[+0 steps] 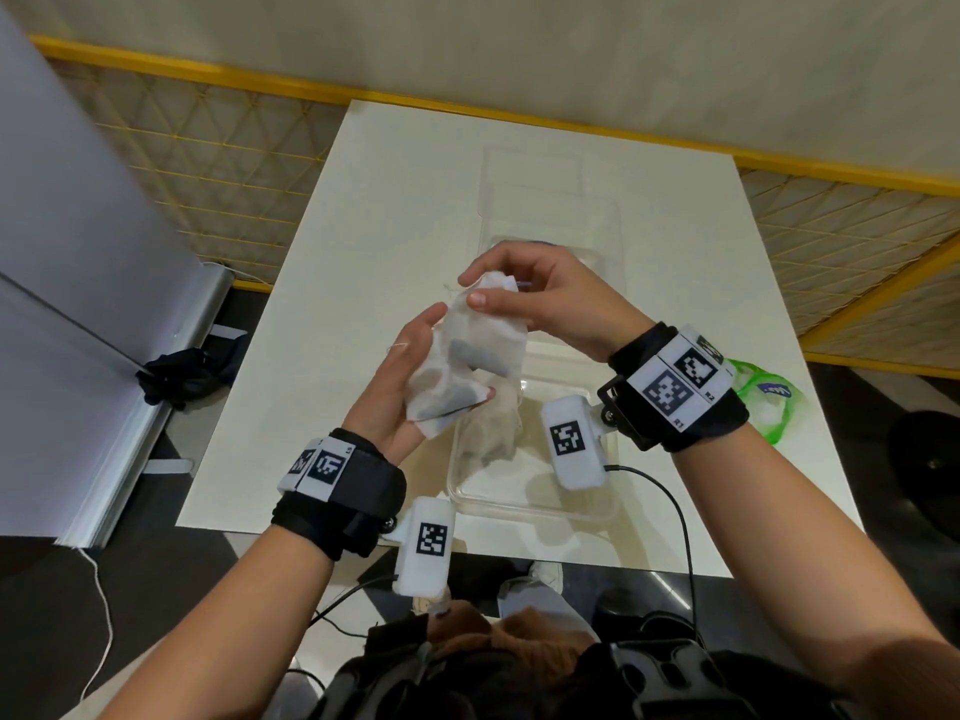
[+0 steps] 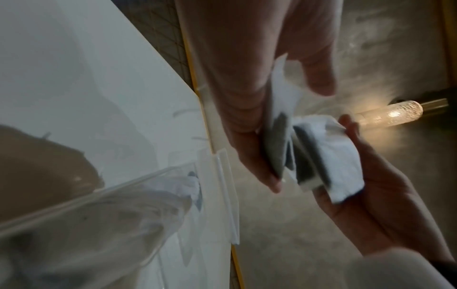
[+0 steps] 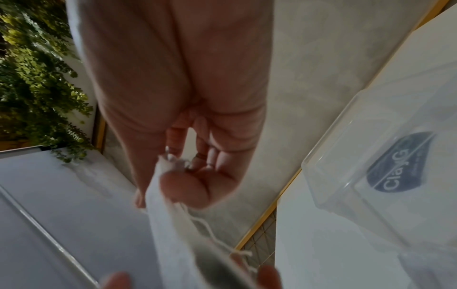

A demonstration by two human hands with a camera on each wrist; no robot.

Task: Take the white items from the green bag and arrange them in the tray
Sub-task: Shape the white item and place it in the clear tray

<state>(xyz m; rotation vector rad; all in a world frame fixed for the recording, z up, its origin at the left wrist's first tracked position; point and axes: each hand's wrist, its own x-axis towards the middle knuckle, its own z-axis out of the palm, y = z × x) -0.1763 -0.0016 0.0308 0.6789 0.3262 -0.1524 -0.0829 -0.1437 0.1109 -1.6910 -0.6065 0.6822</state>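
My left hand [image 1: 457, 356] cradles a small stack of white sachets [image 1: 467, 366] with dark filling, a little above the table. My right hand [image 1: 475, 288] pinches the top edge of one sachet [image 3: 168, 224] between thumb and forefinger. In the left wrist view that sachet [image 2: 277, 144] hangs slightly apart from the stack [image 2: 329, 162]. A clear tray [image 1: 530, 506] stands below the hands near the front edge, with white sachets [image 1: 493, 433] lying in it. The green bag [image 1: 769, 402] lies crumpled at the table's right edge, behind my right wrist.
A second clear container [image 1: 550, 200] with a dark label [image 3: 400, 162] stands behind the hands. The white table [image 1: 363, 226] is bare on its left half. A yellow mesh fence [image 1: 208, 148] runs behind the table, and a grey panel [image 1: 78, 252] stands at the left.
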